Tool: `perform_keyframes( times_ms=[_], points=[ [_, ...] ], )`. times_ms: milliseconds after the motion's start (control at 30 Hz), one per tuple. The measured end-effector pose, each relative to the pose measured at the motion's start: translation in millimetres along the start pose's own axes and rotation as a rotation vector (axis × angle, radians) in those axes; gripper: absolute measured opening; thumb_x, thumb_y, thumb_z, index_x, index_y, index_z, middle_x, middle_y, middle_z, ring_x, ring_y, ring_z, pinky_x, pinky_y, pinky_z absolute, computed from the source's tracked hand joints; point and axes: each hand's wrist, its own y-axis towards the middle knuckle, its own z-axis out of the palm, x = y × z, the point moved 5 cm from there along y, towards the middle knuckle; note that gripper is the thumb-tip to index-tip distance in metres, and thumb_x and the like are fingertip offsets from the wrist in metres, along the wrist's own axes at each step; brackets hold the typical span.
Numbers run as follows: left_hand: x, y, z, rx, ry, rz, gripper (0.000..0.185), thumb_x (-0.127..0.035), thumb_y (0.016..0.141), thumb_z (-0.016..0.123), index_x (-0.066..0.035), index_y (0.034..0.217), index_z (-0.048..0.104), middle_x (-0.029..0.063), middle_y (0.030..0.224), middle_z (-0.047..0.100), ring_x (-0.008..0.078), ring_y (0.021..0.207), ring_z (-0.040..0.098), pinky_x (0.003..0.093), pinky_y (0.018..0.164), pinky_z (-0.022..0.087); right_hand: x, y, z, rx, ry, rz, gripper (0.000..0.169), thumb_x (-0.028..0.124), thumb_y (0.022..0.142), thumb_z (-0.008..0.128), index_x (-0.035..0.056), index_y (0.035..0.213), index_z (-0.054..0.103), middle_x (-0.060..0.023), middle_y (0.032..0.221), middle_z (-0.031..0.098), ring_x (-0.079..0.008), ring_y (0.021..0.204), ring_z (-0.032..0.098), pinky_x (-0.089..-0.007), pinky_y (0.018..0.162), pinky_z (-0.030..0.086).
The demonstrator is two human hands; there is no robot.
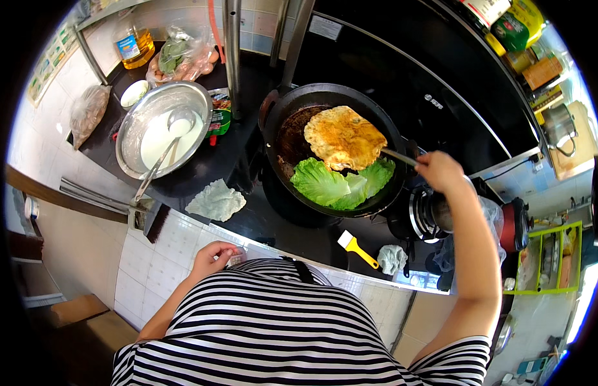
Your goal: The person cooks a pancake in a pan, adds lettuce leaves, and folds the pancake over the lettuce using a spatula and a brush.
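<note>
My right hand (440, 170) grips the metal handle of a utensil (399, 157) whose far end is hidden at a browned flatbread (345, 135). The flatbread lies in a black wok (328, 89), with green lettuce leaves (323, 183) beside it on the near side. My left hand (214, 259) is held in front of my body, its fingers curled with thumb and fingertips close together; whether anything is between them I cannot tell. To the left, a metal ladle (163, 161) rests in a steel bowl (127, 144) of pale batter (151, 140).
A yellow-handled brush (359, 250) and a crumpled cloth (392, 259) lie near the counter's front edge. Another cloth (217, 200) is left of the wok. An oil bottle (135, 48) and a bag of eggs (183, 62) stand behind the bowl. A metal post (233, 58) rises beside the wok.
</note>
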Motion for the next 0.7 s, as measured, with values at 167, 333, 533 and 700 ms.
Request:
perform_keyframes(
  times_ms=[167, 333, 533, 700],
  points=[
    [-6.0, 9.4, 1.7, 0.040, 0.065, 0.041, 0.014, -0.008, 0.089, 0.055, -0.002, 0.097, 0.063, 0.0060, 0.092, 0.064, 0.0115, 0.083, 0.059, 0.0234, 0.071, 0.046, -13.2, 9.6, -64.7, 0.130, -0.264, 0.064, 0.023, 0.027, 0.076, 0.064, 0.0159, 0.095, 0.070, -0.0059, 0.083, 0.068, -0.0206, 0.077, 0.065, -0.0333, 0.067, 0.051],
    [6.1, 6.2, -1.0, 0.025, 0.047, 0.052, 0.014, -0.008, 0.089, 0.055, -0.003, 0.098, 0.064, 0.0056, 0.093, 0.064, 0.0115, 0.084, 0.059, 0.0232, 0.072, 0.045, -22.3, -41.1, -115.1, -0.207, -0.392, -0.092, 0.022, 0.022, 0.065, 0.073, 0.0084, 0.083, 0.069, -0.0107, 0.079, 0.064, -0.0282, 0.079, 0.062, -0.0381, 0.067, 0.050],
    [16.4, -6.2, -4.3, 0.017, -0.013, -0.055, 0.014, -0.007, 0.088, 0.056, -0.004, 0.099, 0.065, 0.0061, 0.096, 0.064, 0.0112, 0.085, 0.058, 0.0225, 0.074, 0.045, 17.5, -107.5, -90.7, -0.487, -0.208, -0.337, 0.028, 0.001, 0.073, 0.060, 0.0110, 0.098, 0.066, -0.0090, 0.084, 0.060, -0.0269, 0.071, 0.060, -0.0351, 0.062, 0.048],
    [6.4, -7.9, -10.7, -0.009, 0.018, -0.010, 0.015, -0.005, 0.087, 0.056, -0.003, 0.099, 0.064, 0.0072, 0.096, 0.064, 0.0138, 0.087, 0.059, 0.0243, 0.075, 0.045, 53.3, -126.7, -43.0, -0.608, -0.254, -0.595, 0.031, 0.008, 0.072, 0.060, 0.0172, 0.100, 0.066, -0.0032, 0.084, 0.059, -0.0202, 0.064, 0.057, -0.0305, 0.053, 0.046]
  ],
)
